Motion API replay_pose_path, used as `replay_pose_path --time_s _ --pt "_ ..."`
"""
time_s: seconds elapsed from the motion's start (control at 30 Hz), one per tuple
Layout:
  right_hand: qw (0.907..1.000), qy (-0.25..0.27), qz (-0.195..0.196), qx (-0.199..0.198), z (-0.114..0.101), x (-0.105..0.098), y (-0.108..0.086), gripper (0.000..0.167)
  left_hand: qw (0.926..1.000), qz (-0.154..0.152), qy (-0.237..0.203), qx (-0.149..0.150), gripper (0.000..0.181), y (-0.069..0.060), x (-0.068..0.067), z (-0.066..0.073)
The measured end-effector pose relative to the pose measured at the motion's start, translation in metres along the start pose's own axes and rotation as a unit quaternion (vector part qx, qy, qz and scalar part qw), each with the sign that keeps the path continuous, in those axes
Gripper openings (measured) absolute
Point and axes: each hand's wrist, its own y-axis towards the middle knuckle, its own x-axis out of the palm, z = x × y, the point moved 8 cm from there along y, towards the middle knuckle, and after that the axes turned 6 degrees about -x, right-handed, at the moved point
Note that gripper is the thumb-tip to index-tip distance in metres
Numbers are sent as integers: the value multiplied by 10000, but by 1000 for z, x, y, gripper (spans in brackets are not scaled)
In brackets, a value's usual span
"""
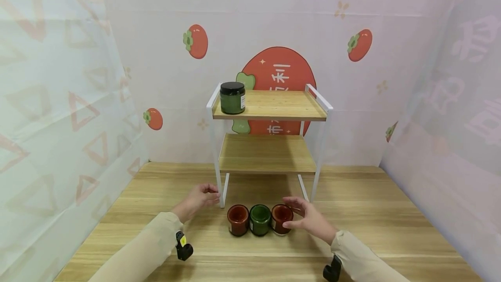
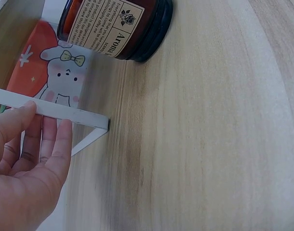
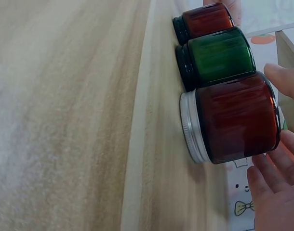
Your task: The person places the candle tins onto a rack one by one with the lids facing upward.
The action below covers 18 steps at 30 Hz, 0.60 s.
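Three jars stand in a row on the table: a reddish-brown jar point(image 1: 238, 221), a green jar point(image 1: 260, 221) and another reddish-brown jar point(image 3: 238, 118). In the right wrist view their lids are at the table, and the right one's lid is silver. My right hand point(image 1: 311, 221) spreads thumb and fingers loosely around that right jar, its fingertips close to the glass. At the white shelf leg point(image 2: 60, 110), my left hand point(image 2: 33, 168) has its thumb tip against the leg with relaxed, bent fingers; some fingertips are hidden behind it.
Behind the jars stands a white-framed shelf unit with a wooden top board point(image 1: 282, 103) and a lower board point(image 1: 268, 153). A green jar with a black lid point(image 1: 232, 98) sits at the top board's left end. Printed cloth point(image 1: 164, 73) hangs behind the table point(image 1: 391, 221).
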Motion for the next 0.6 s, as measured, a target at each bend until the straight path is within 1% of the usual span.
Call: replay_pose_path --time_s 0.17,0.4,0.6 --pt "10000 -10 -95 12 6 2 0 75 10000 18 -51 1 14 2 -1 -1" --pt "9999 -8 -120 75 14 4 1 74 10000 -12 4 7 15 1 0 -1" --pt "9996 -215 -114 150 17 5 3 72 10000 14 -58 -39 14 1 -1 -2"
